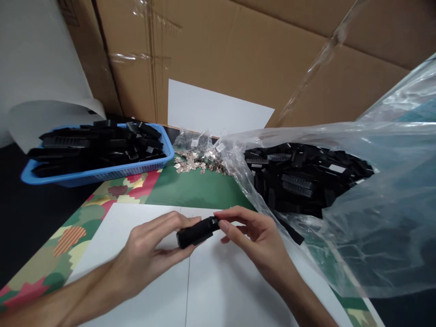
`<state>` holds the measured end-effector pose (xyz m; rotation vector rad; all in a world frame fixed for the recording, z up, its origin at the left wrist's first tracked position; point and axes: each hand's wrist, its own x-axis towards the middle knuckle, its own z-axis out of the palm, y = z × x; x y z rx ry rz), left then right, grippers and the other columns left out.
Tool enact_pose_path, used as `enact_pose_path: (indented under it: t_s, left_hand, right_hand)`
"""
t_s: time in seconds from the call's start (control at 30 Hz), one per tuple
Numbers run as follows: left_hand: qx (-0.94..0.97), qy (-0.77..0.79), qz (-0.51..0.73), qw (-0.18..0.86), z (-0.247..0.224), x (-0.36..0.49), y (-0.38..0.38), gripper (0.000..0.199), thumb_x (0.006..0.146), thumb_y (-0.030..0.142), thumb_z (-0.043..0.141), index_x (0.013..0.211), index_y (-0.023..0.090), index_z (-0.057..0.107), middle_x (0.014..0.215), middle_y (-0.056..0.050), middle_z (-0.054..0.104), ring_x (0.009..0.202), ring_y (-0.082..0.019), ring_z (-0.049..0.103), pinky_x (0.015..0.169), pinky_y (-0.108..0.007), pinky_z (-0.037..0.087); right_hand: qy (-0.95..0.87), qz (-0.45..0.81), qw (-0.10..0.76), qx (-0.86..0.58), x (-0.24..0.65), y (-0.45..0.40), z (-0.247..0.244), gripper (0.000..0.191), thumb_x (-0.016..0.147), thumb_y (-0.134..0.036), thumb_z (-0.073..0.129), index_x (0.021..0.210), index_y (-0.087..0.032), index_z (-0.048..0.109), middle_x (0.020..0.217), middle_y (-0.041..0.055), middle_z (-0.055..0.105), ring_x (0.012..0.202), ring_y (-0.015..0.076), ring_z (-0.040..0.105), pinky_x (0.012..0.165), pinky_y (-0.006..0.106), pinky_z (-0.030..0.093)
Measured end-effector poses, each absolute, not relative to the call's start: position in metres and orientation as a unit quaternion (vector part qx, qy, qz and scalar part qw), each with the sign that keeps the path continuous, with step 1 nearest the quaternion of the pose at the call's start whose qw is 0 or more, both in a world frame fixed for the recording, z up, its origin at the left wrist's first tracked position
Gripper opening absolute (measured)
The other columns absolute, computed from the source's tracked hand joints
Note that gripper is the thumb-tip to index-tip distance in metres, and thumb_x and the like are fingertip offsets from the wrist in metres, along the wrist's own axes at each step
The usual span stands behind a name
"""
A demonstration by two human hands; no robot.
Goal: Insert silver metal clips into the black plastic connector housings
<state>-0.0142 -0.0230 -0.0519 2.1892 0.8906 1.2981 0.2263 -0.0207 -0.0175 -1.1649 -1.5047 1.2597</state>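
Observation:
Over the white sheet point(150, 290), my left hand point(153, 245) grips a small, long black plastic part point(195, 232) between thumb and fingers. The part lies slightly tilted, its right end higher. At that end, the thumb and index finger of my right hand point(254, 236) are pinched together on the tip. A small shiny spot shows there; whether it is a separate piece I cannot tell. Beyond my hands is a pile of small thin metal pieces point(192, 162), partly beside crumpled clear plastic.
A blue basket point(112, 173) full of black plastic parts stands at the left. On the right, a large clear plastic bag point(368, 245) lies open with many similar parts point(299, 177) inside. Cardboard point(218, 41) rises at the back, with a white paper point(218, 106) against it.

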Motion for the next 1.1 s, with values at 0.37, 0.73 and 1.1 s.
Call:
enact_pose_path:
  t_s: [0.37,0.73,1.1]
  left_hand:
    - [0.776,0.283,0.498,0.264,-0.051,-0.015,-0.021,0.043,0.088,0.006,0.078,0.128,0.020,0.068,0.108,-0.007,0.079,0.091,-0.019,0.076,0.076,-0.028,0.064]
    - [0.773,0.293,0.494,0.269,-0.050,-0.015,-0.022,0.043,0.089,0.006,0.076,0.128,0.022,0.067,0.111,-0.006,0.078,0.096,-0.019,0.076,0.080,-0.028,0.064]
    - [0.874,0.286,0.379,0.102,-0.055,-0.025,-0.014,0.045,0.101,0.002,0.055,0.145,0.016,0.055,0.127,-0.013,0.070,0.118,-0.018,0.070,0.097,-0.026,0.060]
  right_hand:
    - [-0.621,0.495,0.416,-0.442,0.231,-0.029,-0.014,0.018,0.097,-0.035,0.075,0.113,-0.032,0.080,0.113,0.0027,0.076,0.097,0.0169,0.071,0.075,0.024,0.063]
    - [-0.622,0.498,0.414,-0.439,0.231,-0.031,-0.011,0.017,0.097,-0.034,0.074,0.112,-0.031,0.080,0.111,0.0023,0.076,0.092,0.0159,0.070,0.074,0.024,0.063]
    - [-0.491,0.608,0.441,-0.440,0.228,-0.017,-0.024,0.029,0.094,-0.041,0.075,0.115,-0.021,0.075,0.114,0.0094,0.075,0.094,0.0181,0.068,0.069,0.025,0.059]
